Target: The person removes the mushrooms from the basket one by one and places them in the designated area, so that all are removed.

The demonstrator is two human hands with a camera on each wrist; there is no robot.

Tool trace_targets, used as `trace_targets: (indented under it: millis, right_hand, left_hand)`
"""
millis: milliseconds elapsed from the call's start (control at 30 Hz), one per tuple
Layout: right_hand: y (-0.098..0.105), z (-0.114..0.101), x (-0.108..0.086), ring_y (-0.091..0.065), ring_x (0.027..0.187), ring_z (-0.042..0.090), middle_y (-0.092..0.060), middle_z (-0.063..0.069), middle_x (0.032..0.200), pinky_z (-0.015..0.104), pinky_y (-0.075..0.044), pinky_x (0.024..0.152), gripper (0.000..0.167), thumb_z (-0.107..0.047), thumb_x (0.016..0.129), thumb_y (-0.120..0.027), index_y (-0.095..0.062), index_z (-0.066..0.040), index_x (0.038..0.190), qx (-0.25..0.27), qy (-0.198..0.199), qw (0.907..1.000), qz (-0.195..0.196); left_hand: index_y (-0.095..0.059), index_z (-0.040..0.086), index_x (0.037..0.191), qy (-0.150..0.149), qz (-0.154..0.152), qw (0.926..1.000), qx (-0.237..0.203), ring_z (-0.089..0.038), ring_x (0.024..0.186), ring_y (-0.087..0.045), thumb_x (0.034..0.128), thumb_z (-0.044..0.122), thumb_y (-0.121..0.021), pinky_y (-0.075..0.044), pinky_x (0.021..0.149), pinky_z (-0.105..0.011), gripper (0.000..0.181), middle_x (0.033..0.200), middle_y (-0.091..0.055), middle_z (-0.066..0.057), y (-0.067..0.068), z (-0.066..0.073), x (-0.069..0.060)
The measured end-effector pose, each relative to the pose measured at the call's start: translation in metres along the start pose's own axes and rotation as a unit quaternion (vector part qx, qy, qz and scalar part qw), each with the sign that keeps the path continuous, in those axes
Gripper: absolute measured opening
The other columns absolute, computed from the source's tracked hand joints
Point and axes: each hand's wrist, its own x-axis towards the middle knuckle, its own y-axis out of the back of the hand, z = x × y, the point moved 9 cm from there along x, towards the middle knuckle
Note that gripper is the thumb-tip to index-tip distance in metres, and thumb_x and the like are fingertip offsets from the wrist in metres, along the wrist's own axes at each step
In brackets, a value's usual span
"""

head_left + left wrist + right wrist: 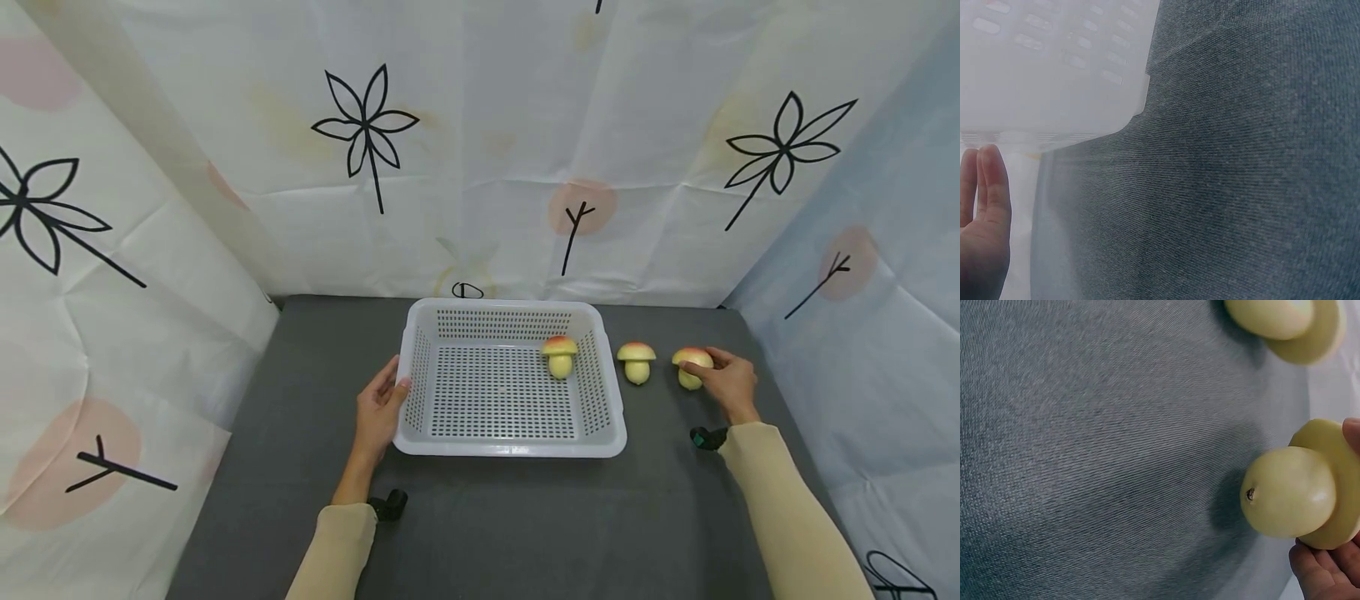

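Right hand (733, 383) clamping rightmost mushroom (689, 357) by cap (1324, 442), stem (1288, 492) pointing nearward, long axis running roughly front-to-back (cannot tell if lifted); left hand (381, 404) pinching basket (510, 450) rim.

I see a white rectangular plastic basket (510, 448) on flat grey cloth (480, 533), a round-capped red-and-yellow mushroom (559, 358) inside toward the right; outside, farther right, a second mushroom (637, 362), then a third (690, 360).

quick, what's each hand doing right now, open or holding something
Left hand: holding the white basket at its left side.
Right hand: holding the rightmost mushroom.
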Motion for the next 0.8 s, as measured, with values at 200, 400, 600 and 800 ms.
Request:
trace_targets:
  millis: [200,400,600,800]
  right_hand:
    - [-0.004,0.011,0.002,-0.045,0.13,0.051,-0.042,0.035,0.148,0.059,-0.041,0.104,0.075,-0.031,0.097,-0.07,-0.037,0.008,0.152,-0.01,-0.014,0.9998,0.007]
    - [-0.005,0.011,0.002,-0.045,0.128,0.052,-0.042,0.036,0.148,0.06,-0.042,0.102,0.075,-0.033,0.098,-0.068,-0.037,0.008,0.152,-0.01,-0.01,0.9999,0.006]
    - [-0.003,0.004,0.001,-0.037,0.138,0.05,-0.036,0.032,0.154,0.059,-0.037,0.109,0.079,-0.035,0.098,-0.068,-0.032,0.006,0.155,0.004,-0.005,0.9999,0.014]
    - [0.002,-0.021,-0.005,-0.033,0.145,0.042,-0.034,0.024,0.159,0.057,-0.032,0.113,0.078,-0.037,0.098,-0.068,-0.033,0.0,0.157,0.012,0.03,0.9981,0.052]
  left_hand:
    - [-0.046,0.004,0.152,-0.002,0.0,1.0,0.006,-0.027,0.113,-0.066,0.1032,0.011,-0.061,-0.058,0.085,-0.039,0.051,0.136,-0.059,-0.024,0.001,-0.001,0.001]
    - [-0.044,0.0,0.151,-0.001,-0.007,1.0,0.004,-0.017,0.109,-0.067,0.1026,0.007,-0.061,-0.057,0.086,-0.042,0.052,0.136,-0.058,-0.027,-0.002,0.014,0.0]
    - [-0.041,-0.008,0.15,0.006,-0.012,0.9998,0.014,-0.004,0.103,-0.065,0.1021,0.001,-0.059,-0.057,0.086,-0.041,0.052,0.135,-0.056,-0.033,-0.005,0.035,-0.003]
    - [-0.041,-0.006,0.151,0.011,-0.008,0.9999,0.002,-0.005,0.103,-0.066,0.1022,0.001,-0.059,-0.058,0.084,-0.035,0.052,0.135,-0.057,-0.032,-0.001,0.023,-0.001]
